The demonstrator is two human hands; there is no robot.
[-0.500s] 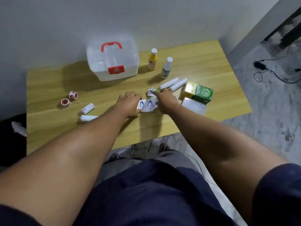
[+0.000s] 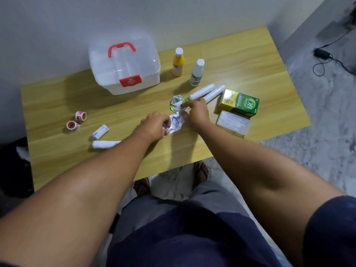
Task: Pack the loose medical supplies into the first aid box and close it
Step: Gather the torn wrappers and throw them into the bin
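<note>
The white first aid box [image 2: 125,66], with red handle and red latch, stands shut at the back of the wooden table [image 2: 250,60]. My left hand [image 2: 154,126] and my right hand [image 2: 196,114] both pinch a strip of silver-and-blue sachets [image 2: 176,122] at mid table. My right hand also touches a green-and-silver sachet strip [image 2: 177,103]. Around them lie two tape rolls [image 2: 77,120], a small bandage roll [image 2: 100,131], a white gauze roll [image 2: 105,144], two long white rolls [image 2: 208,93], a yellow bottle [image 2: 178,62], a clear bottle [image 2: 196,73], a green box [image 2: 238,105] and a clear case [image 2: 233,124].
A grey wall runs behind the table. A black cable and adapter [image 2: 323,54] lie on the marbled floor at the right. My feet in sandals [image 2: 201,170] show under the table's front edge. A dark object [image 2: 13,166] sits at the left.
Both hands have lifted the sachet strip and crumpled it between them; the right hand has drawn back toward the green strip. The view shifted slightly.
</note>
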